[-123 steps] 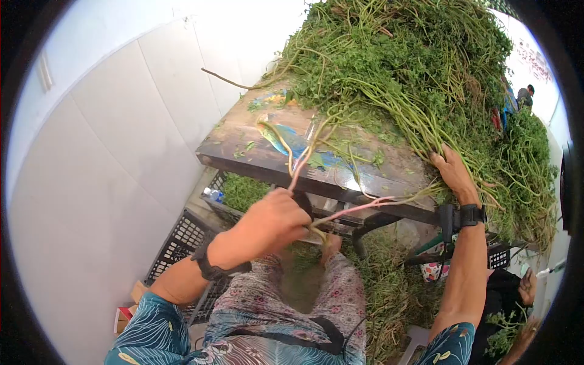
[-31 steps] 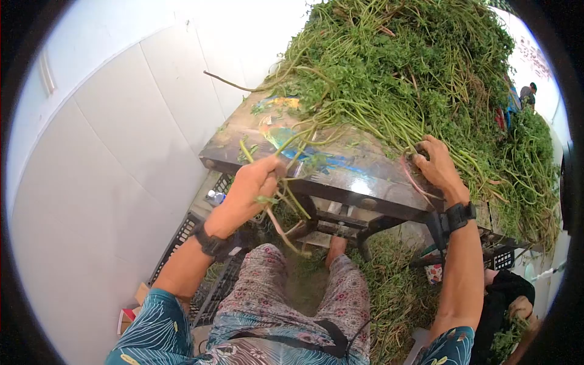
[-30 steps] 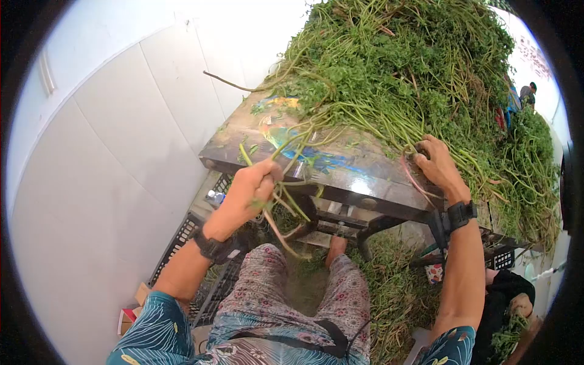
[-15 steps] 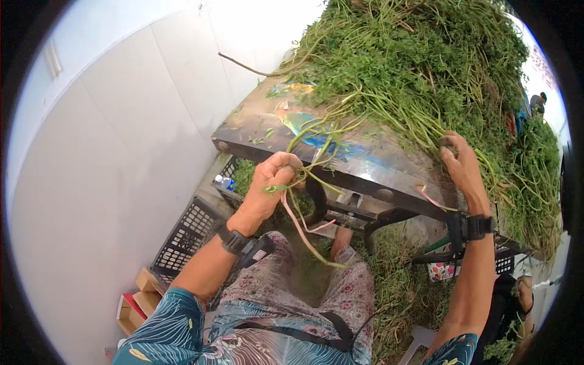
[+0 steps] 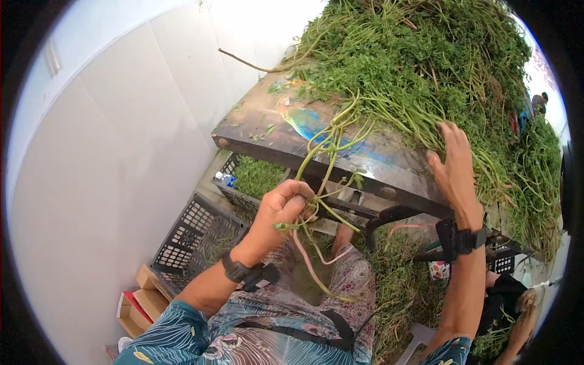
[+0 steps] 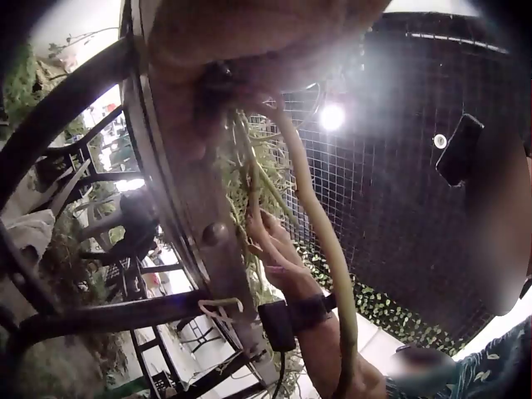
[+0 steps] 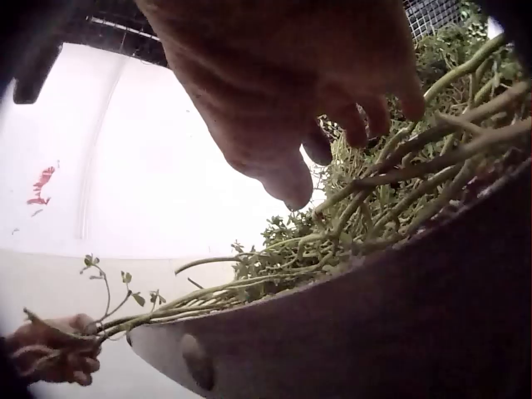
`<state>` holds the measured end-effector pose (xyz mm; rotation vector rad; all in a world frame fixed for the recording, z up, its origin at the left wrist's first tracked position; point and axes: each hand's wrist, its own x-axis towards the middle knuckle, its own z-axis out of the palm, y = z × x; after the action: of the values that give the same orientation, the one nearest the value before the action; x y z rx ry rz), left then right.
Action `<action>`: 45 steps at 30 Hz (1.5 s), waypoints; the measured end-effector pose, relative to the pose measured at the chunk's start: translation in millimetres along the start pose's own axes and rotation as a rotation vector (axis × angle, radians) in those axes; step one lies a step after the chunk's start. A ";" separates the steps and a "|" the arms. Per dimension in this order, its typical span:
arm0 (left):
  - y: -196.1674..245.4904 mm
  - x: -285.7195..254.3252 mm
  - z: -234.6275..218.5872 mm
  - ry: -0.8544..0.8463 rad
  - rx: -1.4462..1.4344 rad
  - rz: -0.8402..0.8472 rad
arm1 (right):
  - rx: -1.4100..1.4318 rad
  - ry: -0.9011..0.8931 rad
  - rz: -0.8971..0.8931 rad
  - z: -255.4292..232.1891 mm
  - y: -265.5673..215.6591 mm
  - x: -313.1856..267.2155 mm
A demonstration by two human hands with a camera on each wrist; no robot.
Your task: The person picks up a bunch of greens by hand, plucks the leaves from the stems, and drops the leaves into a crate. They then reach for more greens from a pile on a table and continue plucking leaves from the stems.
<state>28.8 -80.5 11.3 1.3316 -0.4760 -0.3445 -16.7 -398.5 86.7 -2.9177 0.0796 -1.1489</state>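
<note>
In the head view my left hand (image 5: 281, 210) grips several long green stems (image 5: 328, 155) just in front of the table edge. Their pale pink ends (image 5: 301, 249) hang below the fist, while the upper lengths lie across the tabletop. My right hand (image 5: 455, 170) has its fingers extended, at the near side of the heap of leafy greens (image 5: 420, 73). The right wrist view has those fingers (image 7: 291, 179) apart above thick stems (image 7: 399, 195), with nothing held. A single pink stem piece (image 5: 413, 226) shows below the table edge, left of my right wrist.
The wooden table (image 5: 249, 125) has a dark front edge. Below at the left are a crate of greens (image 5: 255, 176), a black crate (image 5: 194, 228) and a bottle (image 5: 224, 179). Loose stems cover the floor (image 5: 401, 298). Another person's arm (image 5: 520, 322) shows at lower right.
My left hand has come down and toward my body, drawing the stems over the edge. My right hand's fingers have straightened, and the pink piece near it has dropped below the tabletop.
</note>
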 end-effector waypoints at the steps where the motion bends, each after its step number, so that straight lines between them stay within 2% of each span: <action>1: 4.8 2.9 -2.5 -0.034 0.076 0.001 | -0.043 -0.055 -0.015 -0.8 2.2 7.1; 4: 32.1 13.2 -8.0 -0.087 0.356 -0.011 | -0.127 -0.184 -0.022 -5.5 3.9 26.2; 7: 33.5 29.9 -24.3 -0.096 0.540 0.187 | -0.172 -0.324 0.068 -1.3 2.1 39.3; 8: 37.6 30.4 -29.1 -0.063 0.634 0.160 | -0.184 -0.377 0.113 2.4 2.6 41.7; 11: 37.8 49.2 -35.9 -0.001 0.975 0.521 | -0.039 -0.509 0.196 25.4 23.4 41.0; 12: 43.5 50.5 -28.0 0.034 0.913 0.454 | -0.029 -0.533 0.207 24.7 25.1 42.6; 15: 55.4 60.0 -0.1 -0.011 1.028 0.524 | -0.010 -0.571 0.224 22.6 26.3 46.1; 17: 61.5 65.2 12.0 -0.105 1.122 0.420 | -0.015 -0.546 0.223 26.1 27.9 45.0; 18: 62.1 66.9 15.7 -0.150 1.167 0.364 | -0.068 -0.465 0.177 22.9 22.5 44.2; 21: 45.8 77.1 17.0 -0.052 1.327 0.459 | -0.174 -0.265 0.035 10.4 -13.5 47.4; 23: 50.5 81.5 20.4 -0.163 1.400 0.447 | -0.184 -0.190 -0.055 6.9 -37.0 53.4; 26: 48.2 82.1 28.1 -0.225 1.386 0.487 | 0.129 -0.124 -0.332 19.4 -64.2 66.1; 29: 48.8 80.0 24.8 -0.209 1.303 0.465 | 0.169 -0.153 -0.434 45.9 -79.0 67.0; 30: 49.7 78.5 20.2 -0.199 1.274 0.439 | 0.085 -0.246 -0.432 50.1 -74.6 67.1; 33: 49.7 75.8 -1.6 -0.192 1.287 0.398 | 0.075 -0.640 -0.156 53.5 -51.1 70.8; 35: 52.0 78.7 -14.2 -0.208 1.345 0.358 | 0.104 -0.422 -0.230 72.4 -11.7 61.4; 36: 52.5 79.0 -18.4 -0.217 1.373 0.336 | 0.119 -0.314 -0.265 70.7 -10.7 60.5; 39: 52.4 72.9 -20.5 -0.179 1.332 0.428 | 0.113 -0.459 -0.130 53.8 -3.1 61.1; 43: 47.3 65.9 -12.6 -0.082 1.304 0.415 | 0.257 -0.459 -0.009 52.2 -3.9 63.3; 45: 48.2 63.1 -11.5 -0.082 1.263 0.371 | 0.175 -0.650 0.087 46.8 -8.3 72.4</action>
<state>87.3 -92.3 64.9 2.3821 -1.0812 0.2954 68.5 -394.4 101.9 -2.9237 0.0925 -0.1502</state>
